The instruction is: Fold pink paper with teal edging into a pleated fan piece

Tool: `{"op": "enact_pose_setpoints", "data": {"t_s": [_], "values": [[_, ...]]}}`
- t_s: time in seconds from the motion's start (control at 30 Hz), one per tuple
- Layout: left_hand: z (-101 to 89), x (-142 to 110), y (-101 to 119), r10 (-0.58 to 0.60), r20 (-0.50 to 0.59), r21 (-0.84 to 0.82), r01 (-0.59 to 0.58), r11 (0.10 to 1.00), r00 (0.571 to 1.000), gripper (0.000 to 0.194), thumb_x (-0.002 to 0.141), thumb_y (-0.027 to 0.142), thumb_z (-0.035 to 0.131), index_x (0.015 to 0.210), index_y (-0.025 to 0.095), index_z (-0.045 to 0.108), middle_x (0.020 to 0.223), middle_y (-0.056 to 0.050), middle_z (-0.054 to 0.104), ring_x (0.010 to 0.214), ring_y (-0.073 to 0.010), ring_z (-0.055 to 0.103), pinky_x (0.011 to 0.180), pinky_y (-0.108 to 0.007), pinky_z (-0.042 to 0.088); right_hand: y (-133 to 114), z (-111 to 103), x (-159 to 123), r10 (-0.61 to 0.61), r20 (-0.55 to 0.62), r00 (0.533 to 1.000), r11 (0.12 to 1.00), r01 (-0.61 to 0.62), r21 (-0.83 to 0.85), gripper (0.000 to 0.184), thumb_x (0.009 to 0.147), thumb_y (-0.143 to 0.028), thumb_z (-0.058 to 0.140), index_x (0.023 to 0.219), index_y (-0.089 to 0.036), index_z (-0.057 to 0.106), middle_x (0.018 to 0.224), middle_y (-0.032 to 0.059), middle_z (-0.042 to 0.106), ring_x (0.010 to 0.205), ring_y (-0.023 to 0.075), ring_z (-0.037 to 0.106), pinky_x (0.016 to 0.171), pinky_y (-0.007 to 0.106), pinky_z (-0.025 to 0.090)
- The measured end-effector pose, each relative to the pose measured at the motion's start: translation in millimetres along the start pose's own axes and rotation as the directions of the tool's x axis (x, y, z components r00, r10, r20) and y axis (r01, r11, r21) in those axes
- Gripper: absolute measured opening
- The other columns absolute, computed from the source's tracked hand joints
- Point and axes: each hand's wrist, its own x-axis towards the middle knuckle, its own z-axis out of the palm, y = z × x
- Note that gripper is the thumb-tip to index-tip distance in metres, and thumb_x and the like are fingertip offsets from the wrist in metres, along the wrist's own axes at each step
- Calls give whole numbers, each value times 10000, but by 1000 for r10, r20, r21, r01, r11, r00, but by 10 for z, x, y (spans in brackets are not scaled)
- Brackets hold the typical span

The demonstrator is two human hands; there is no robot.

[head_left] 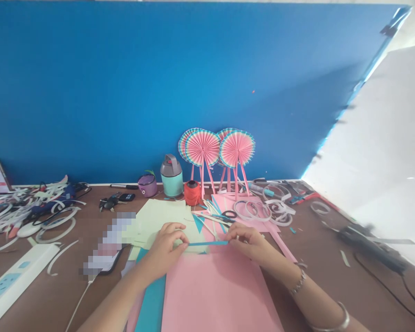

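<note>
Head view: two bare hands at work at the far edge of a large pink sheet (217, 295), the reference for all positions below. A narrow blue strip (207, 243) lies crosswise at that far edge, with pale green and pink paper directly under it. Left hand (171, 242): thumb and forefinger closed in a pinch on the strip's left end, the other fingers bent. Right hand (247, 242): thumb and fingertips likewise drawn together on the right end. A blue sheet (152, 299) shows from beneath the pink sheet's left edge; pale green sheets (155, 216) lie beyond its far left corner.

Containers, all beyond the pink sheet: a turquoise jar (172, 184) stands upright, its grey handled lid on and its contents hidden; to the jar's left, a purple pot (147, 185) with a green leaf-like piece at its rim, the interior not visible. A spool of red thread (192, 193) stands to the jar's right. Also beyond the pink sheet, round pleated fans (203, 147) stand on pink sticks before a blue panel (124, 92). Coiled white strips (252, 210) lie beyond its far right corner; a phone (107, 265) and a white power strip (17, 281) lie to its left
</note>
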Motion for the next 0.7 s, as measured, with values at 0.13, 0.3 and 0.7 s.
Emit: {"op": "enact_pose_setpoints", "data": {"t_s": [0.13, 0.3, 0.7], "values": [[-151, 17, 11, -133, 73, -155, 143, 977, 988, 174, 809, 290, 489, 761, 195, 626, 862, -27, 654, 860, -196, 596, 796, -321, 466, 82, 42, 26, -3, 6, 1000, 1000, 3, 9, 208, 805, -291, 547, 823, -199, 733, 840, 54, 639, 739, 163, 563, 632, 266, 423], [-280, -6, -1, -287, 221, -213, 333, 919, 932, 223, 728, 321, 545, 797, 170, 694, 851, -30, 711, 836, -216, 625, 725, -288, 453, 78, 94, 18, 61, 67, 996, 998, -60, -29, 219, 805, -272, 544, 894, -205, 733, 898, 51, 685, 736, 169, 584, 625, 264, 424], [-301, -73, -5, -471, 211, 57, 470, 881, 857, 149, 649, 234, 549, 718, 185, 671, 826, -38, 718, 802, -216, 650, 646, -275, 436, -87, 264, -43, 59, 119, 991, 991, -44, -126, 217, 782, -131, 478, 908, -191, 644, 881, 23, 681, 781, 159, 594, 691, 254, 431]]}}
